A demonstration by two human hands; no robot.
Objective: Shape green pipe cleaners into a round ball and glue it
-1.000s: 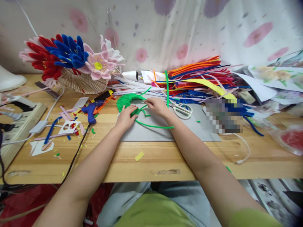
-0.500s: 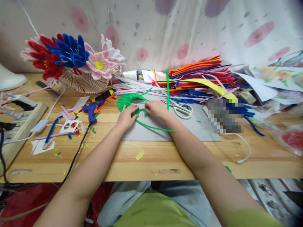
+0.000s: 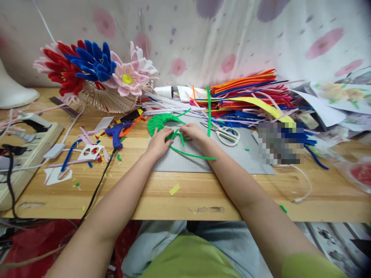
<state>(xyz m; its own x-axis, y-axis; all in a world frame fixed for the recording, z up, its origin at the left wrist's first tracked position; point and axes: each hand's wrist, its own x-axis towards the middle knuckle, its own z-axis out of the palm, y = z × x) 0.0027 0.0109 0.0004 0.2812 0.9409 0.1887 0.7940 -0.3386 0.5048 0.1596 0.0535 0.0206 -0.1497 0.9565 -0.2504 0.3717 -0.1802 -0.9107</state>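
A curved green pipe-cleaner piece [image 3: 156, 122], wound closely into a crescent, lies on the grey cutting mat [image 3: 185, 165]. My left hand [image 3: 160, 142] is closed over its near side, fingers together on top and thumb toward the inner edge. Loose green ends stick out of the crescent, and one long green pipe cleaner [image 3: 194, 156] curves from it to my right forearm. At the crescent's open side my right hand [image 3: 193, 132] pinches a short green pipe cleaner [image 3: 182, 139]; the fingertips partly hide the hold. Another green pipe cleaner [image 3: 209, 112] lies beyond my right wrist.
White-handled scissors [image 3: 227, 136] lie right of my hand on the mat. A blue glue gun [image 3: 117, 133] with a black cord sits at left among scraps. Behind are pipe-cleaner bundles [image 3: 246, 87] and fuzzy flowers [image 3: 95, 63]. A power strip [image 3: 34, 154] stands far left.
My right hand has drawn back slightly from the crescent, and the short green pipe cleaner at its fingertips now stands out more. My left hand stays on the crescent. The whole view has shifted a little.
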